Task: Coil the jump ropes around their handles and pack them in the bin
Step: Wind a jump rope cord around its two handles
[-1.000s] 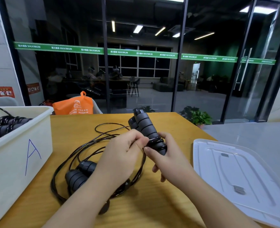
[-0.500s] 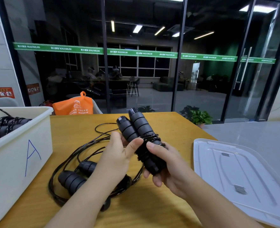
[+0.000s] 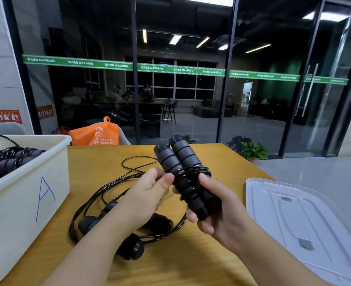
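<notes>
Your right hand (image 3: 216, 211) grips paired handles (image 3: 183, 172), cord half wound; left fingers (image 3: 162, 180) pinch the cord. Another rope (image 3: 116, 205) lies loose mid-desk; coiled ropes fill the bin (image 3: 26, 182) at the left edge.

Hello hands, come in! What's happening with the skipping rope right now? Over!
Right hand grips two black ribbed handles, cord partly coiled round them. Left hand pinches the black cord beside them. White plastic bin marked A open at left, nothing blocking.
</notes>
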Demonstrator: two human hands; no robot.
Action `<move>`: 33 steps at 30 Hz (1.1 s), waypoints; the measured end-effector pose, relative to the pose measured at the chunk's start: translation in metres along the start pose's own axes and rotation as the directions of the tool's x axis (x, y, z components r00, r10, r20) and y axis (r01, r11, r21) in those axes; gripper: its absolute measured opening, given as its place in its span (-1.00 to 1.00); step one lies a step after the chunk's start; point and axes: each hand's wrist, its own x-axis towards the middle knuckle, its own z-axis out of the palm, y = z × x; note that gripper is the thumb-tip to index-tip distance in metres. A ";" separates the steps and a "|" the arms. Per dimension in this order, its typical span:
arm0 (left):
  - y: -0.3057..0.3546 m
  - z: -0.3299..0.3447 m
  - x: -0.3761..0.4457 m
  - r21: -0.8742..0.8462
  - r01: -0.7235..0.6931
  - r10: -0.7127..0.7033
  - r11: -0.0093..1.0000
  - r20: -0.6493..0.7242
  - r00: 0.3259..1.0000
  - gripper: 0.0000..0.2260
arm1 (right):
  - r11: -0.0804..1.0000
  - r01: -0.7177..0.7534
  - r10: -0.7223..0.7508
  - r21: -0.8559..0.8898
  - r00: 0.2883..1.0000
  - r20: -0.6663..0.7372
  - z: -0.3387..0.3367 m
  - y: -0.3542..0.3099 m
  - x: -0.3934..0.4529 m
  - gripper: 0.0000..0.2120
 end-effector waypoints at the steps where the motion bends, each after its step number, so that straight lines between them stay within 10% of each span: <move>1: 0.001 0.000 0.000 -0.051 0.017 -0.016 0.999 0.017 1.000 -0.58 | 0.998 -0.022 0.019 0.062 0.999 0.036 0.000 -0.001 0.000 -0.50; 7: 0.005 0.008 -0.004 -0.024 0.005 -0.004 1.000 0.038 0.999 -0.64 | 0.934 -0.201 0.135 0.296 0.964 0.229 -0.001 0.000 0.000 -0.43; 14: 0.004 0.013 -0.004 -0.041 0.082 -0.085 0.996 -0.084 0.993 -0.62 | 0.982 -0.189 0.189 0.017 0.982 0.015 -0.001 -0.004 0.002 -0.52; 17: 0.003 0.016 -0.004 -0.028 0.129 -0.131 0.991 -0.110 0.985 -0.71 | 0.967 -0.039 -0.003 -0.251 0.986 -0.164 -0.005 0.000 0.006 -0.64; 21: -0.001 0.024 -0.004 0.110 0.110 -0.087 0.988 -0.192 0.978 -0.75 | 0.682 0.188 -0.373 -0.707 0.921 -0.115 -0.013 0.003 0.011 -0.73; 24: -0.001 0.024 -0.003 0.160 0.116 -0.065 0.980 -0.291 0.955 -0.73 | 0.640 0.157 -0.258 -0.752 0.966 -0.018 -0.008 0.002 0.005 -0.58; 28: 0.000 0.028 -0.005 0.235 0.088 -0.010 0.968 -0.313 0.950 -0.80 | 0.232 0.091 -0.213 -0.968 0.976 0.041 -0.003 0.011 0.002 -0.12; 33: 0.012 0.026 -0.009 0.486 -0.032 0.156 0.874 -0.217 0.964 -0.89 | 0.358 0.140 -0.397 -0.923 0.918 -0.015 0.006 0.018 0.004 -0.28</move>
